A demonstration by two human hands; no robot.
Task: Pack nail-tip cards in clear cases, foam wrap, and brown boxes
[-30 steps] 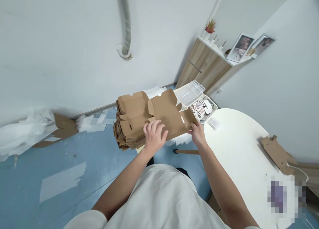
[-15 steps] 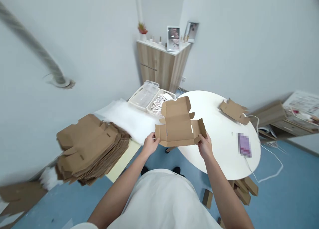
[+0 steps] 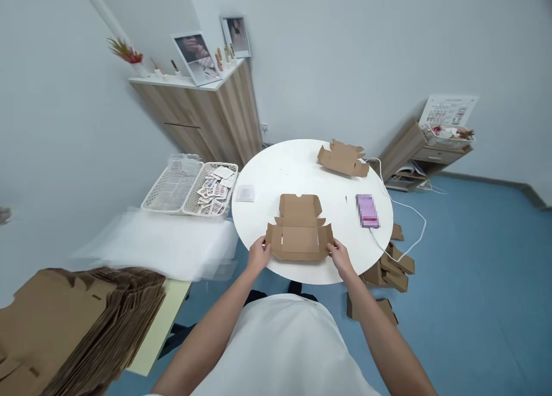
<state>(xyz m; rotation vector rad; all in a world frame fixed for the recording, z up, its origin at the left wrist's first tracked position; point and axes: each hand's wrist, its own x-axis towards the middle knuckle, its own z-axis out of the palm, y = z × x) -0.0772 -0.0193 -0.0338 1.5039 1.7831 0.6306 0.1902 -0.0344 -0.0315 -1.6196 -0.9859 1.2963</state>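
Observation:
A brown cardboard box blank, partly folded, lies over the near part of the round white table. Its side flaps stand up and its long lid panel stretches away from me. My left hand pinches the left side flap between thumb and fingers. On the opposite side, my right hand grips the right flap the same way. Another partly folded box blank rests at the table's far right. Close to the left rim is a small clear square packet.
A blurred purple device with a white cable lies on the table's right. To the left are two plastic baskets, white sheets and a stack of flat cardboard blanks. Several folded boxes sit on the floor at right.
The view has turned right toward the round table. Both hands have carried the box blank over the table, and its side flaps remain held.

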